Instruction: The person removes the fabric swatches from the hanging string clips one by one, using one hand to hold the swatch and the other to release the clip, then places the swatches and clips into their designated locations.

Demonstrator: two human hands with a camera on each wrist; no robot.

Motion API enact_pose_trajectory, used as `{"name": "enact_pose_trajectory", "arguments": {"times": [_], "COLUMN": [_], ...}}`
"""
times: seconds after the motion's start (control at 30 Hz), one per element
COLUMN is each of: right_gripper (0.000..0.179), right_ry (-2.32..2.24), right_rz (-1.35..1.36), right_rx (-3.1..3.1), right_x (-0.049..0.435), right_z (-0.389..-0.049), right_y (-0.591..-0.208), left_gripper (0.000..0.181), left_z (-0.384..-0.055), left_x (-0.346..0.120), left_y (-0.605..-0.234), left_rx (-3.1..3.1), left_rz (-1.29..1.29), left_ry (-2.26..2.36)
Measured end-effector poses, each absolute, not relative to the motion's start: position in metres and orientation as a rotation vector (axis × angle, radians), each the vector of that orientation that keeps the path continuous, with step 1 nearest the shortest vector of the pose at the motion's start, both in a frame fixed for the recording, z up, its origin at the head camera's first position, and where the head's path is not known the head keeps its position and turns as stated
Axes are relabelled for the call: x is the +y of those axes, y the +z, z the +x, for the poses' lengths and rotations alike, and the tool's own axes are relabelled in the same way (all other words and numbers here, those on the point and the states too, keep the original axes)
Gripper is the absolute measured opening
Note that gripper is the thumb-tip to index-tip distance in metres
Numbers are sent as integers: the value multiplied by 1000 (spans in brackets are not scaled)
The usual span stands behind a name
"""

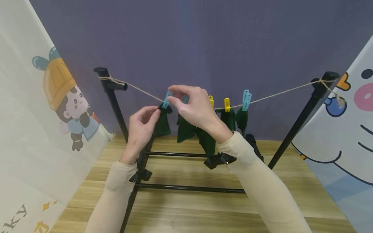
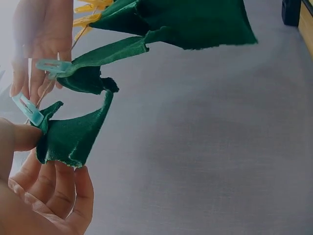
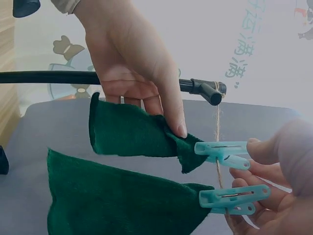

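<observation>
My right hand [image 1: 195, 108] pinches the end of a light blue clothespin [image 1: 167, 99] between thumb and fingers. That clothespin sits on the twine [image 3: 218, 122], over the corner of a small green cloth [image 1: 162, 124]. Just below it, my left hand [image 1: 142, 127] pinches the same cloth near its top edge, thumb in front and fingers behind. A second light blue clothespin [image 3: 234, 197] clips another green cloth [image 3: 117, 196] beside it, close to my right fingers. In the head view my right hand mostly hides this second clothespin.
The twine spans two black posts [image 1: 303, 119] of a frame on a wooden table [image 1: 186, 210]. Farther right along it hang more green cloths, held by yellow clothespins [image 1: 227, 105] and a pair of light blue clothespins [image 1: 246, 100]. Black crossbars [image 1: 189, 187] run low across the frame.
</observation>
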State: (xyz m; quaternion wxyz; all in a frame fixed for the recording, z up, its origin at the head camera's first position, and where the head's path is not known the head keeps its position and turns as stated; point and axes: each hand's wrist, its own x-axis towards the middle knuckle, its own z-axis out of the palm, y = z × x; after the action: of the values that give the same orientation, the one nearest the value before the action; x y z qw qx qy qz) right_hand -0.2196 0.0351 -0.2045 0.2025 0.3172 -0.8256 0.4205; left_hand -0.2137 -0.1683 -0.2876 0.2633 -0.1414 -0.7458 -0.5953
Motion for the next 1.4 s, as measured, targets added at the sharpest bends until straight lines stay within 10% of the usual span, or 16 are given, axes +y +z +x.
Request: {"name": "enact_pose_trajectory", "arguments": {"times": [1.4], "right_gripper": [26], "right_ry": [1151], "right_rz": [840], "right_rx": [-2101], "right_x": [35], "right_z": [-218], "right_y": [-206], "left_gripper": [23], "left_z": [-217], "left_x": [-172], "left_y": [-289], "left_rx": [-2008], "left_rz": [-383], "left_ry": [-1607]}}
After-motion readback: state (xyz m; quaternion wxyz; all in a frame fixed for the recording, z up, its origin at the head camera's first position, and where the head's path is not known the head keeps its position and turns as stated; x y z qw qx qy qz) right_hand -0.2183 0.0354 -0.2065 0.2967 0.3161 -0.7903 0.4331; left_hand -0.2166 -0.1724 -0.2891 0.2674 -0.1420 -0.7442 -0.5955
